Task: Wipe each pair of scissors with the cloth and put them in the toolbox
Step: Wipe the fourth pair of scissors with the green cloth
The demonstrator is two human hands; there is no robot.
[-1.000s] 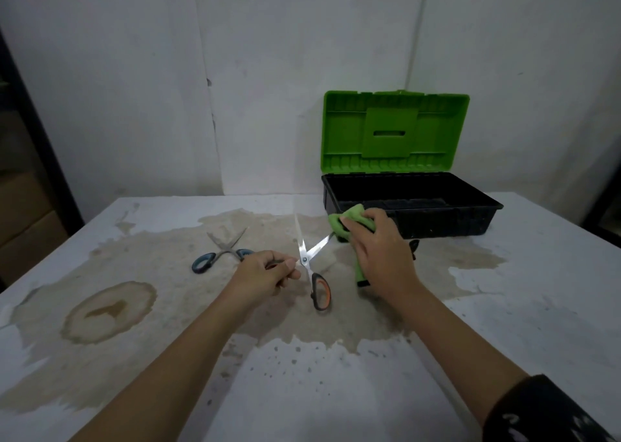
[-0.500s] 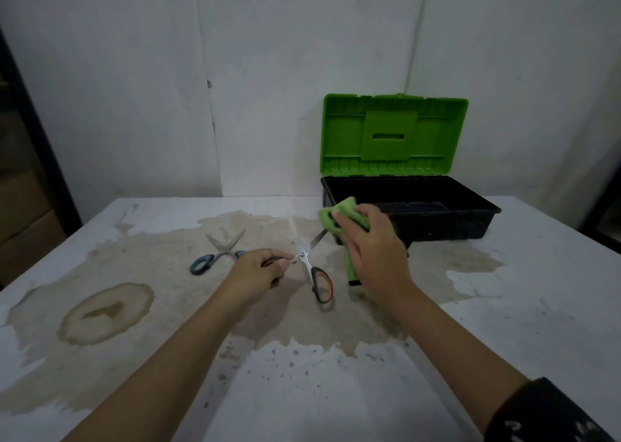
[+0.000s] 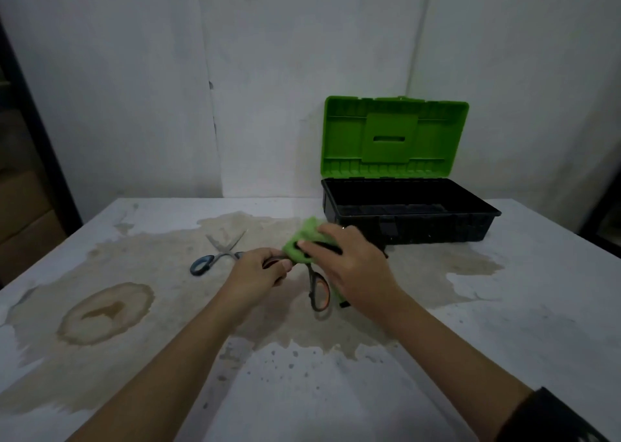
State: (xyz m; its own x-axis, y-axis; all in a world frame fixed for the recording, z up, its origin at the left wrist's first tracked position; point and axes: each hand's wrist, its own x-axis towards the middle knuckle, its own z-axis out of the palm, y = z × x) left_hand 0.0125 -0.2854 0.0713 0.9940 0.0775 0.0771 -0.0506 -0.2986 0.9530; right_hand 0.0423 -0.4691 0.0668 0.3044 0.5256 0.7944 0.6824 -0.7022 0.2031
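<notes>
My left hand point(image 3: 258, 272) grips one handle of the orange-and-grey scissors point(image 3: 318, 292), whose other handle hangs down over the table. My right hand point(image 3: 349, 267) holds the green cloth point(image 3: 300, 240) wrapped around the scissors' blades, which are hidden inside it. A second pair, the blue-handled scissors point(image 3: 218, 255), lies open on the table to the left. The toolbox point(image 3: 437, 230) stands open at the back right, with a black base and an upright green lid point(image 3: 395, 137); its inside is dark.
The white table point(image 3: 504, 324) carries large brown stains around the hands and a ring-shaped stain point(image 3: 104, 312) at the left. A white wall stands close behind. Cardboard boxes point(image 3: 23, 213) sit beyond the table's left edge.
My right hand has slid the cloth left and down along the blades toward the pivot, so the blades are now covered. The left hand keeps its grip on the handle.
</notes>
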